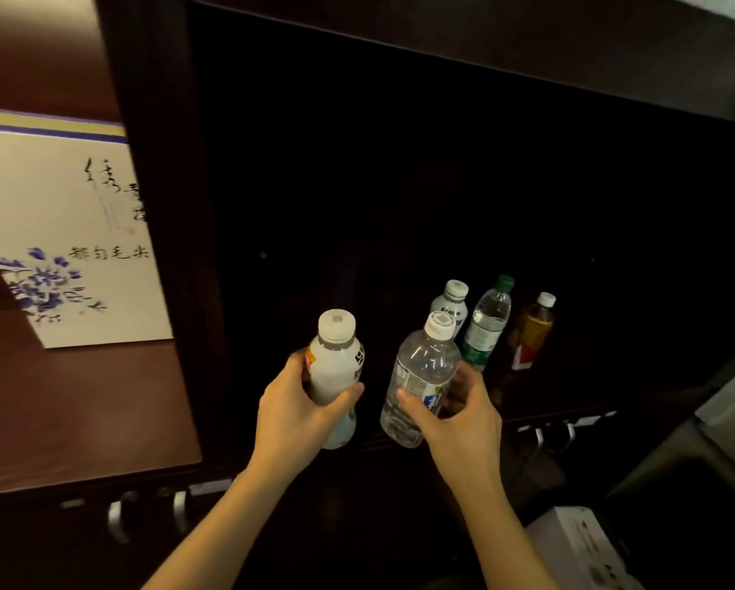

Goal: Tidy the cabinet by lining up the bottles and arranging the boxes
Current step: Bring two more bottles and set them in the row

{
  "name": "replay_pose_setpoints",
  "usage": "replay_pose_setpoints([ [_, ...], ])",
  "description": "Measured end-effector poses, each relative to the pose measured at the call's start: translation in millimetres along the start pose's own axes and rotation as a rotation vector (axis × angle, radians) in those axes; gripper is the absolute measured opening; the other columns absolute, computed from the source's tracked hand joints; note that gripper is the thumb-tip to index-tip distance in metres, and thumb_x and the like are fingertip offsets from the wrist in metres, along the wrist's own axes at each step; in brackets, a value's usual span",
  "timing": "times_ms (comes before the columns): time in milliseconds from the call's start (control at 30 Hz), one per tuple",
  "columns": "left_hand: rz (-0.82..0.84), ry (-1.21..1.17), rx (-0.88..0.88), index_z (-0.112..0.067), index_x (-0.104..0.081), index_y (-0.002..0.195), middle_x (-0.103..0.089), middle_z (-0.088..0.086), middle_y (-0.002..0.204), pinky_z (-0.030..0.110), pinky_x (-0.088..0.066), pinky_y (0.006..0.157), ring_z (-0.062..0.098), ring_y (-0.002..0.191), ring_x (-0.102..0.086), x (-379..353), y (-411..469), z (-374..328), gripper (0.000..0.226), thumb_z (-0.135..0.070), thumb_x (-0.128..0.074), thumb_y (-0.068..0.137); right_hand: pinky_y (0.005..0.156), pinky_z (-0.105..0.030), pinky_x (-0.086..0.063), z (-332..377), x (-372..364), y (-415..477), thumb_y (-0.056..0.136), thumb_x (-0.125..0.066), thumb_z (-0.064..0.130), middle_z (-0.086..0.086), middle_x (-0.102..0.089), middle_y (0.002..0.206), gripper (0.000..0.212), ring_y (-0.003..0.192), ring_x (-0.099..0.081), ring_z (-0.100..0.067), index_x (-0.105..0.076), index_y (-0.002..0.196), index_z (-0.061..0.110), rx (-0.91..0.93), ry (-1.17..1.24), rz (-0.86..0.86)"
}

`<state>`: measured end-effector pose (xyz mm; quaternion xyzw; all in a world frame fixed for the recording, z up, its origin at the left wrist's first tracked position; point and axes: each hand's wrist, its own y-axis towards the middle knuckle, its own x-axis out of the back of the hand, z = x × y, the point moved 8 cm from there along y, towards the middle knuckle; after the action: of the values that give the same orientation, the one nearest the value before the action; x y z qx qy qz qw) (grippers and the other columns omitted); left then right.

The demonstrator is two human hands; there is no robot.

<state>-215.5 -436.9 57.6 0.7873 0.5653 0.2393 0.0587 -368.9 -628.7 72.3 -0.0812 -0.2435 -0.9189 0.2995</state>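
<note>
My left hand (pixel 297 413) is wrapped around a white opaque bottle (pixel 335 359) with a white cap, held upright at the front of the dark cabinet shelf. My right hand (pixel 463 419) grips a clear water bottle (pixel 421 372) with a white cap, tilted slightly left. Behind them on the shelf stand a second white bottle (pixel 453 302), a clear bottle with a green cap and green label (pixel 487 323), and an amber tea bottle (pixel 531 330) with a white cap. The deep part of the cabinet is too dark to make out.
A white box with blue flower print and black calligraphy (pixel 76 232) stands in the brown compartment to the left. A dark vertical panel (pixel 161 249) divides it from the bottle shelf. Metal drawer handles (pixel 120 519) sit below. A white box (pixel 578 547) lies at the lower right.
</note>
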Motion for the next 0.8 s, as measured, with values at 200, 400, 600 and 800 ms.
replay_pose_setpoints([
  [200,-0.048,0.068,0.127,-0.048,-0.041,0.126,-0.052,-0.037,0.103,0.015,-0.043,0.075,-0.010,0.095,-0.053,-50,39,38,0.080,-0.077,-0.071,0.057,0.082,-0.008,-0.050,-56,-19,55,0.064,-0.088,0.053,0.029,-0.065,0.115,0.074,0.106,-0.060,0.013,-0.052,0.128,0.044,-0.036,0.039,0.051],
  [400,-0.104,0.092,0.198,-0.039,-0.049,0.126,-0.060,-0.023,0.112,0.027,-0.054,0.083,0.004,0.107,-0.060,-72,71,63,0.079,-0.070,-0.075,0.058,0.080,-0.008,-0.050,-94,-47,94,0.067,-0.087,0.052,0.030,-0.065,0.117,0.071,0.107,-0.060,0.013,-0.054,0.129,0.041,-0.061,0.093,0.144],
  [600,-0.174,0.126,0.172,-0.027,-0.050,0.133,-0.063,-0.012,0.121,0.032,-0.056,0.088,0.008,0.111,-0.060,-75,91,66,0.081,-0.057,-0.079,0.065,0.080,-0.002,-0.046,-114,-67,117,0.068,-0.086,0.052,0.035,-0.063,0.113,0.068,0.107,-0.058,0.017,-0.053,0.126,0.043,-0.048,0.094,0.185],
  [800,-0.191,0.136,0.199,-0.030,-0.051,0.127,-0.062,-0.016,0.114,0.029,-0.055,0.086,0.007,0.108,-0.062,-75,97,73,0.075,-0.060,-0.077,0.063,0.080,-0.003,-0.046,-124,-82,126,0.069,-0.086,0.053,0.035,-0.064,0.111,0.066,0.106,-0.061,0.014,-0.054,0.126,0.041,-0.030,0.122,0.219],
])
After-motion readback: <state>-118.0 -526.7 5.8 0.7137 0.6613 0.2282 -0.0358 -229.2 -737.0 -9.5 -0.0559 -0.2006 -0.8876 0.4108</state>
